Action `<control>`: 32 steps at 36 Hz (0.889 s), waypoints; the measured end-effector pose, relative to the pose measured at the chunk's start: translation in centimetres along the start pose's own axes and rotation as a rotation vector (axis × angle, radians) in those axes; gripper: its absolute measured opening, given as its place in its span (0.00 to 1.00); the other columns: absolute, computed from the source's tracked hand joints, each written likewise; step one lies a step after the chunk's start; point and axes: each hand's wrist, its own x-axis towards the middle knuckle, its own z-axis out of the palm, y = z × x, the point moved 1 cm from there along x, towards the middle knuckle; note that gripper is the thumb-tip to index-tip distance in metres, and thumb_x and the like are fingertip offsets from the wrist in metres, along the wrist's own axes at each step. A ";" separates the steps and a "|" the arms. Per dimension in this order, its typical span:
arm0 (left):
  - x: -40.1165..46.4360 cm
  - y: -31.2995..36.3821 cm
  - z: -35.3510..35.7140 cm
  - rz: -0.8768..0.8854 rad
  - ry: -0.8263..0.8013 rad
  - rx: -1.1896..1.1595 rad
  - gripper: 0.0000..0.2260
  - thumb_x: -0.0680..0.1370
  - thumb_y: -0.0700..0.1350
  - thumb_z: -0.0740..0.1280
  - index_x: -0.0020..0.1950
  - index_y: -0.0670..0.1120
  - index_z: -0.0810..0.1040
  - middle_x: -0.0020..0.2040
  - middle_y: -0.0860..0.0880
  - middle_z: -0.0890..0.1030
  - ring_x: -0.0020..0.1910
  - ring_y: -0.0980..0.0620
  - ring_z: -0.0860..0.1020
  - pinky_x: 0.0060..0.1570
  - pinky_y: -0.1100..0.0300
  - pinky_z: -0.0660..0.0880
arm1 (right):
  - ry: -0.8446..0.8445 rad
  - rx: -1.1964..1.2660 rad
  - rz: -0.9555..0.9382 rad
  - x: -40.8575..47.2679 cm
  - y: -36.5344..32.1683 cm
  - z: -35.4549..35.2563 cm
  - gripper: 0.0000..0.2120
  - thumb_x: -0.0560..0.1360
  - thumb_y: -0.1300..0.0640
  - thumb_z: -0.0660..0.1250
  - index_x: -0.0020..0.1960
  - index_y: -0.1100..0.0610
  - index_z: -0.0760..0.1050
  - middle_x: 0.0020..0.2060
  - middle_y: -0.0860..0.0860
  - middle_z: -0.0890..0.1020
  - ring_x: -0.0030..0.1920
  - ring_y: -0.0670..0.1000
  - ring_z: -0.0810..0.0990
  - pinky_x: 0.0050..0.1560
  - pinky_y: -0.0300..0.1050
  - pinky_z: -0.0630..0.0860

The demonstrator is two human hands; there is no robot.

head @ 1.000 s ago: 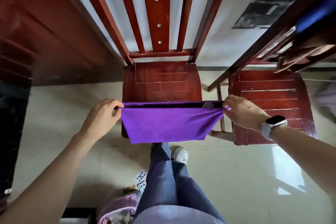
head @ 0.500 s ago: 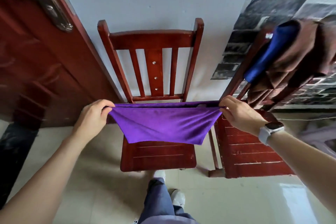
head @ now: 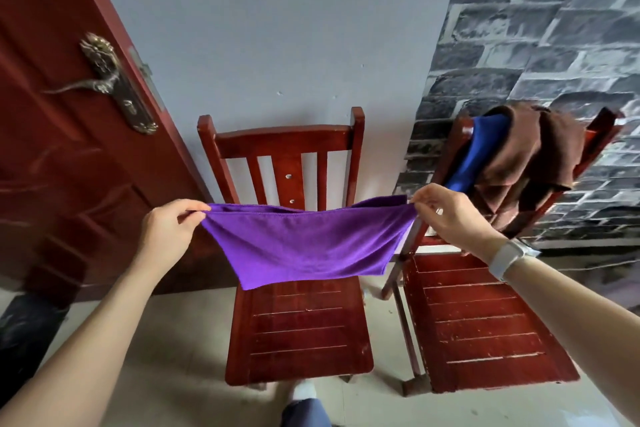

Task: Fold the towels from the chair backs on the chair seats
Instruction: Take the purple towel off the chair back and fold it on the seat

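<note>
A purple towel (head: 304,246), folded double, hangs stretched in the air above the seat of the middle red chair (head: 301,333). My left hand (head: 169,232) pinches its upper left corners. My right hand (head: 450,215), with a white watch on the wrist, pinches the upper right corners. The towel sags in the middle and hides the lower chair back. On the back of the right red chair (head: 481,322) hang a brown towel (head: 530,156) and a blue towel (head: 474,156).
A dark red door (head: 62,149) with a brass handle (head: 110,80) stands at the left. Behind the chairs is a grey wall and brick-pattern wallpaper (head: 554,28). My leg and shoe (head: 304,395) stand on the tiled floor before the middle chair.
The view has tilted up from the seats to the chair backs and wall. Both hands have lifted the purple towel higher, and its top edge now sags.
</note>
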 end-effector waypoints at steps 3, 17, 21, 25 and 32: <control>0.4 0.7 -0.3 -0.003 -0.005 -0.006 0.09 0.72 0.32 0.67 0.43 0.44 0.82 0.41 0.50 0.81 0.39 0.62 0.77 0.44 0.81 0.66 | -0.051 0.008 0.036 -0.2 0.3 1.0 0.05 0.74 0.66 0.63 0.46 0.58 0.76 0.38 0.49 0.79 0.39 0.49 0.77 0.45 0.37 0.71; -1.2 6.4 0.4 0.307 -0.303 0.118 0.10 0.75 0.32 0.63 0.43 0.44 0.81 0.42 0.56 0.79 0.43 0.57 0.77 0.47 0.72 0.68 | -0.500 -0.021 0.044 -2.6 -4.0 11.5 0.18 0.75 0.53 0.64 0.65 0.51 0.69 0.62 0.48 0.74 0.63 0.48 0.72 0.60 0.37 0.66; -1.6 6.4 -0.6 0.329 -0.292 0.118 0.10 0.74 0.31 0.64 0.43 0.44 0.81 0.42 0.54 0.79 0.43 0.55 0.78 0.48 0.70 0.69 | -0.466 0.147 -0.174 -2.0 -9.2 14.4 0.20 0.73 0.52 0.67 0.63 0.50 0.70 0.66 0.48 0.69 0.67 0.47 0.66 0.65 0.39 0.60; -1.8 6.3 -2.0 0.359 -0.281 0.137 0.10 0.73 0.30 0.64 0.43 0.44 0.80 0.42 0.54 0.79 0.42 0.56 0.78 0.47 0.73 0.69 | -0.443 0.268 -0.212 -1.1 -12.1 17.0 0.21 0.71 0.55 0.69 0.63 0.51 0.69 0.71 0.51 0.63 0.72 0.50 0.59 0.70 0.52 0.60; -2.5 6.5 -3.6 0.391 -0.216 0.097 0.09 0.73 0.30 0.64 0.42 0.41 0.81 0.42 0.50 0.81 0.43 0.59 0.77 0.48 0.70 0.71 | -0.360 0.395 -0.248 -0.3 -13.2 18.0 0.10 0.72 0.57 0.68 0.52 0.54 0.73 0.52 0.48 0.78 0.53 0.49 0.76 0.58 0.47 0.72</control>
